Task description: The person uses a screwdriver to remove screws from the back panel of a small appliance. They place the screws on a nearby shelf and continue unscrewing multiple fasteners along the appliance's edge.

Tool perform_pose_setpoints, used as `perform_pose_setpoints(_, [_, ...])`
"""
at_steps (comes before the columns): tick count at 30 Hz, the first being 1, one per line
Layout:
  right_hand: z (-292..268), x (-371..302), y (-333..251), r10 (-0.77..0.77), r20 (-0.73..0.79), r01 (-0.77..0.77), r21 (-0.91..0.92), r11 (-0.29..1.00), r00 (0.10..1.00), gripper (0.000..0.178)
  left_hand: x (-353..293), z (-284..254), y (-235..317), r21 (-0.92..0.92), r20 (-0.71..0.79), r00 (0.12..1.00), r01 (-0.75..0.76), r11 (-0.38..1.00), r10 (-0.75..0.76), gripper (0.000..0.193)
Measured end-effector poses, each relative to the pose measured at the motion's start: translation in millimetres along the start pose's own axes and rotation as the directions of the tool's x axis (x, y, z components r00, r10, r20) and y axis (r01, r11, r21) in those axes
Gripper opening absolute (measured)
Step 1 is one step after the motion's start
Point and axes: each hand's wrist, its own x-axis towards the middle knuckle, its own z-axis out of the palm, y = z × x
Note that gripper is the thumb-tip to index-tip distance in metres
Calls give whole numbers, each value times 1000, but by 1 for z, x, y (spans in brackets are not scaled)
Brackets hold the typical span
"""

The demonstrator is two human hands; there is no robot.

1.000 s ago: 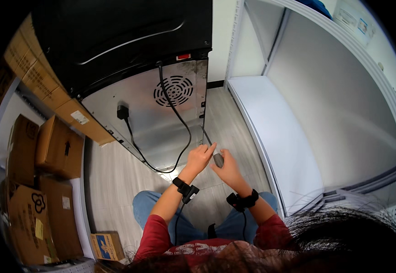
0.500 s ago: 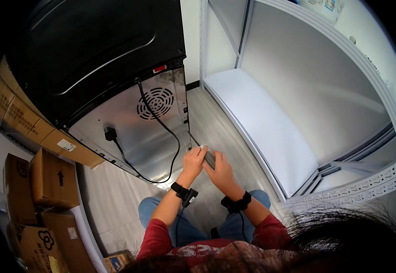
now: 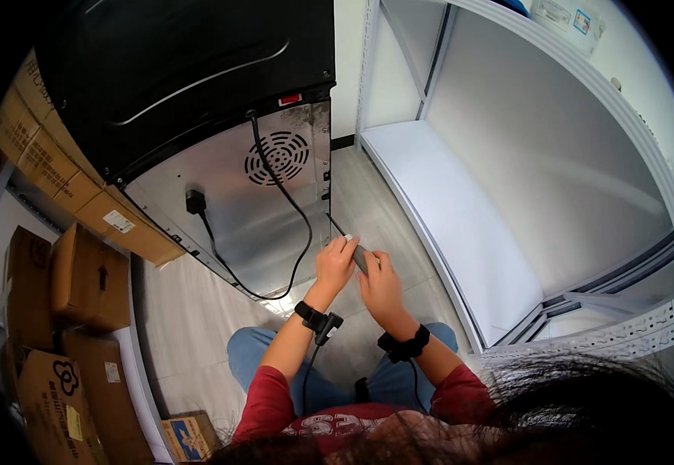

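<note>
In front of me stands a machine with a black upper body and a bare silver metal panel (image 3: 251,240) below it. Both my hands are on a screwdriver (image 3: 361,260) with a grey handle and a thin dark shaft. Its shaft points up and left, with the tip at the panel's right edge. My left hand (image 3: 334,263) is closed around the front of the handle, by the shaft. Behind it, my right hand (image 3: 381,291) has its fingers wrapped round the handle's rear. What the tip touches is too small to make out.
A black power cord (image 3: 306,225) loops low across the panel, near a round vent (image 3: 277,158) and a red switch (image 3: 290,100). Cardboard boxes (image 3: 89,279) are stacked on the left. On the right stands a white metal rack (image 3: 437,209). A small box (image 3: 187,438) lies at lower left.
My view has shifted, so the machine sits slightly farther right in the picture. Both hands stay on the screwdriver; the right hand's fingers have shifted a little around the handle.
</note>
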Motion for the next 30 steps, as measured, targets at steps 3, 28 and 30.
perform_pose_setpoints(3, [6,-3,6,98,30,-100,57,993,995,37,-1,-1,6,13,-21,999,44,999,-44,39])
perform_pose_setpoints(28, [-10,-5,-7,238,152,-241,2,971,959,38,-8,8,10,31,-56,998,43,999,-41,43])
perform_pose_setpoints(30, [-9,-11,-5,116,51,-117,18,993,992,36,-7,8,10,40,-40,999,35,999,-33,42])
